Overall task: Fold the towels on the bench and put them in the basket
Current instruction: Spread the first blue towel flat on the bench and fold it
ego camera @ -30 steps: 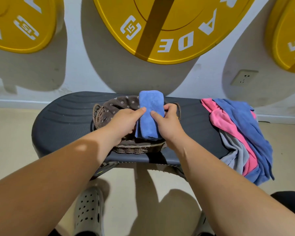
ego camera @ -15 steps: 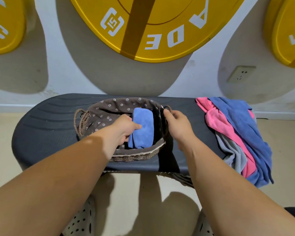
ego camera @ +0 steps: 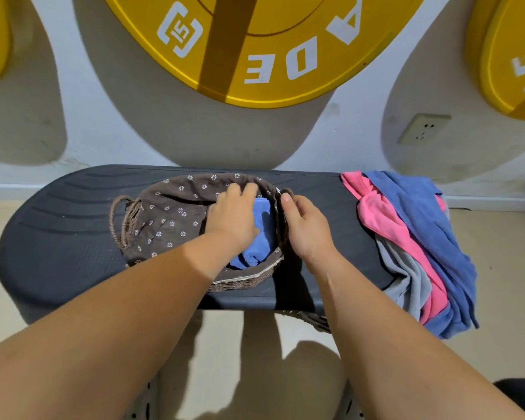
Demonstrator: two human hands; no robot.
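- Head view: the folded blue towel (ego camera: 255,256) lies inside the basket (ego camera: 246,280), at its right end, against the flowered brown lining (ego camera: 170,207)
- the left hand (ego camera: 232,219) rests flat on top of that towel, released, fingers stretched out and reaching the far side of the lining; it covers most of the towel
- the right hand (ego camera: 306,228) sits just outside the basket's right end, thumb tip against the right handle (ego camera: 288,190); its fingers curl under and out of sight, so I cannot tell whether it grasps the handle or only touches it
- the basket is wicker, oval, with a second loop handle (ego camera: 113,219) at its left end; it stands near the middle of the dark bench (ego camera: 58,237)
- loose towels lie unfolded in a heap on the bench's right end, draping over the front edge: a pink one (ego camera: 382,219), a blue one (ego camera: 431,225), a grey one (ego camera: 406,274); well apart from the basket
- behind, yellow weight plates (ego camera: 270,56) hang on a pale wall; a socket (ego camera: 423,128) is at the right
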